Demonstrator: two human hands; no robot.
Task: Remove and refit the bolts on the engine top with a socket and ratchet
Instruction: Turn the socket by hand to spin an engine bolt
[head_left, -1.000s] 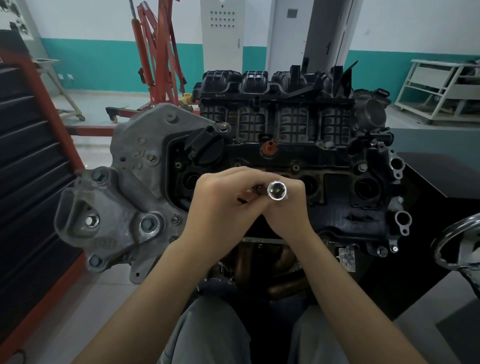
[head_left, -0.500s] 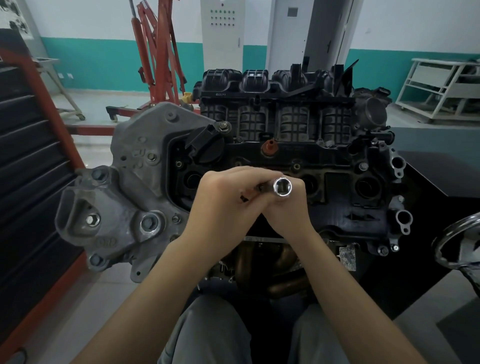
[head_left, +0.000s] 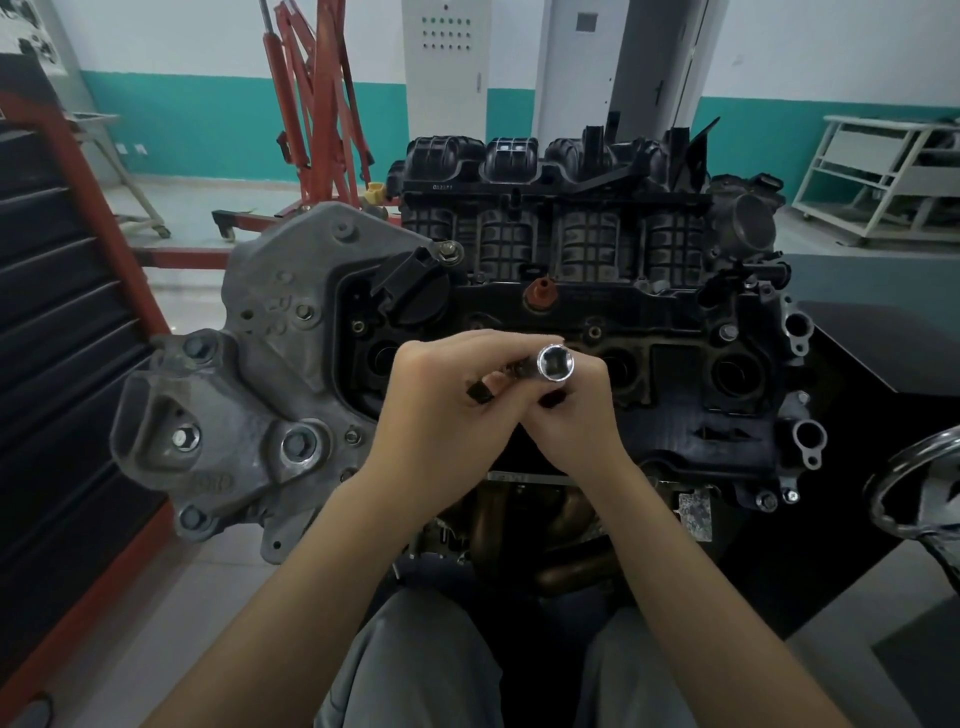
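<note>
— Head view: where's your socket?
— Pinched in your right hand, open end facing you, above the engine top.
— And your left hand?
— Curled around a dark piece just left of it; which, I cannot tell.

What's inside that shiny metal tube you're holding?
The socket faces the camera, so its open end shows a hollow with angled walls and nothing in it. Both the left hand and the right hand grip below, covering the rest of the tool.
</note>
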